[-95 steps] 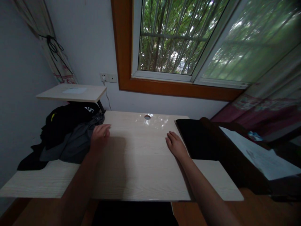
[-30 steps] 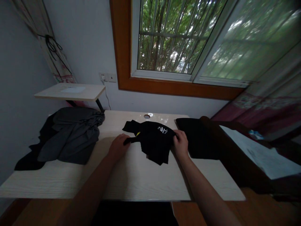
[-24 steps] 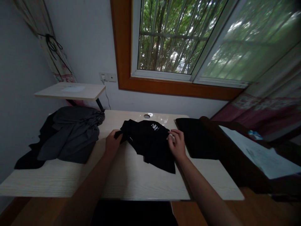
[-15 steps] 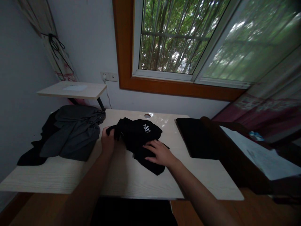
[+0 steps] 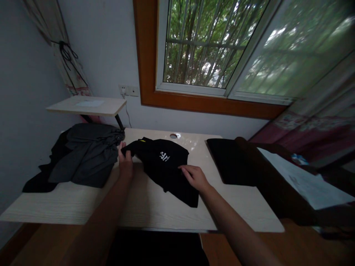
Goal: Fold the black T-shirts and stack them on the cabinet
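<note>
Left hand [image 5: 126, 162] grasps one end of a black garment [image 5: 169, 170] with white lettering, lying mid-table on pale wood [image 5: 244, 207] beside a heap of grey and black clothes [image 5: 85, 155], while the right hand [image 5: 196, 178] touches its other side, whether pinching cloth unclear.

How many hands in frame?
2: the left hand holds one end of the black garment with white print; the right hand is at its other side.

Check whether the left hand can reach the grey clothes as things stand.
Probably yes: the left hand is beside the grey clothes, with nothing visible between them, though it grips the black garment.
</note>
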Tool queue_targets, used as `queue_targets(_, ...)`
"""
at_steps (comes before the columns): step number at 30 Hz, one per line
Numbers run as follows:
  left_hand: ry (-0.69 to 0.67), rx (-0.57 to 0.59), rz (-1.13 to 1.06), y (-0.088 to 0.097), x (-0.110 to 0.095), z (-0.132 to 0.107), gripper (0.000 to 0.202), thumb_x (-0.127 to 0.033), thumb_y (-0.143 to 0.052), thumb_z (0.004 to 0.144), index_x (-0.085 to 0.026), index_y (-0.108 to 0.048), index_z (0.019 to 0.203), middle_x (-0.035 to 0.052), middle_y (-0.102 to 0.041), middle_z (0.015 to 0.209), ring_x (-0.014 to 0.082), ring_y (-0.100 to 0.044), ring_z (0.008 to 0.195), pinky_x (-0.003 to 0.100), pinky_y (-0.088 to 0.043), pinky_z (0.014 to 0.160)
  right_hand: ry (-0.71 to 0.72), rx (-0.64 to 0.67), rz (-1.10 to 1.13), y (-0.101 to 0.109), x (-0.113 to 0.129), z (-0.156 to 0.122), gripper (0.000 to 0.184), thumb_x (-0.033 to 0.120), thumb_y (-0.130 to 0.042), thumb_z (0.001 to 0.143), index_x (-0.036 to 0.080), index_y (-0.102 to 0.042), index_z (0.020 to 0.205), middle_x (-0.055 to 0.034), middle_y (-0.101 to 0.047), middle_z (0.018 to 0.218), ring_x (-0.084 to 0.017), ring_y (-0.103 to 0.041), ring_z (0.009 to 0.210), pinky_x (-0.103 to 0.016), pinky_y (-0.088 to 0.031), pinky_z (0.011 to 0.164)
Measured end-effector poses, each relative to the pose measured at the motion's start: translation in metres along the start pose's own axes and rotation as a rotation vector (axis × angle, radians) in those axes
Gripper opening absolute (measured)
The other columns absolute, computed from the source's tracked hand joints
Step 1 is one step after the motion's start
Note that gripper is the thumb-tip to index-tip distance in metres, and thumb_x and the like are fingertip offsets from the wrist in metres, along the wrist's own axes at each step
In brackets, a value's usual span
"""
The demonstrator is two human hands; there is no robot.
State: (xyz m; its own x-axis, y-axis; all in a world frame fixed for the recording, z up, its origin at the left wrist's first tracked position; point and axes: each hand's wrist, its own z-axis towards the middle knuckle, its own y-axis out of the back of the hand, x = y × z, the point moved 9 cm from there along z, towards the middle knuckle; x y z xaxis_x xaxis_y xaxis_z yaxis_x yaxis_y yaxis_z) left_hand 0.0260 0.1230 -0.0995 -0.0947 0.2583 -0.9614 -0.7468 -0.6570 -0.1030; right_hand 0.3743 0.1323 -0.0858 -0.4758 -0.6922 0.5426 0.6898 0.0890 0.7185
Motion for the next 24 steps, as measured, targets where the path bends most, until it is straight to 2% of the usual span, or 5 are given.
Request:
queue_targets(3, -0.070, -0.022, 0.101, -0.002, 0.004, 0.001, 0.061, -0.033, -0.065, 0.086, -0.023, -0.045, 0.142, 0.0123, -0.044, 0.152, 0.0251, -0.041, 0.144, 0.040, -0.029, 0.124, 0.022, -0.065, -0.005, 0.006, 0.003, 0.000, 0.032, 0.027, -0.046, 0.102, 0.028, -0.067, 0.126, -0.0047, -0.077, 0.103, -0.020, -0.073, 0.094, -0.036, -0.058, 0.086)
queue_targets(9, -0.099, 0.002, 0.132, -0.008, 0.017, 0.004, 0.057, -0.036, -0.070, 0.080, -0.019, -0.050, 0.131, 0.0134, -0.050, 0.137, 0.0262, -0.052, 0.129, 0.043, -0.038, 0.117, 0.131, -0.124, -0.122, 0.007, 0.023, 0.036, 0.030, 0.026, -0.053, 0.099, 0.029, -0.069, 0.124, -0.0084, -0.069, 0.125, -0.026, -0.063, 0.117, -0.048, -0.052, 0.103)
queue_targets(12, -0.080, 0.019, 0.100, -0.008, 0.014, 0.002, 0.054, -0.037, -0.069, 0.082, -0.020, -0.049, 0.130, 0.0122, -0.051, 0.137, 0.0251, -0.053, 0.129, 0.042, -0.039, 0.117, 0.154, -0.008, -0.160, -0.013, 0.028, 0.066, 0.031, 0.030, -0.059, 0.098, 0.029, -0.068, 0.127, -0.0102, -0.064, 0.132, -0.028, -0.060, 0.122, -0.052, -0.048, 0.107)
queue_targets(17, -0.024, 0.036, 0.093, -0.008, 0.005, -0.001, 0.057, -0.036, -0.067, 0.084, -0.020, -0.047, 0.135, 0.0120, -0.054, 0.137, 0.0239, -0.057, 0.126, 0.039, -0.041, 0.115, 0.154, 0.226, -0.161, -0.061, 0.031, 0.096, 0.042, 0.035, -0.070, 0.092, 0.030, -0.065, 0.133, -0.0097, -0.064, 0.129, -0.027, -0.060, 0.117, -0.045, -0.050, 0.104)
queue_targets(24, 0.007, 0.098, 0.090, -0.004, 0.001, 0.000, 0.054, -0.040, -0.059, 0.091, -0.023, -0.048, 0.142, 0.0118, -0.057, 0.140, 0.0253, -0.059, 0.126, 0.040, -0.047, 0.109, 0.049, 0.420, -0.054, -0.094, 0.047, 0.105, 0.027, 0.047, -0.068, 0.093, 0.024, -0.074, 0.105, -0.0053, -0.069, 0.104, -0.019, -0.068, 0.086, -0.032, -0.052, 0.080)
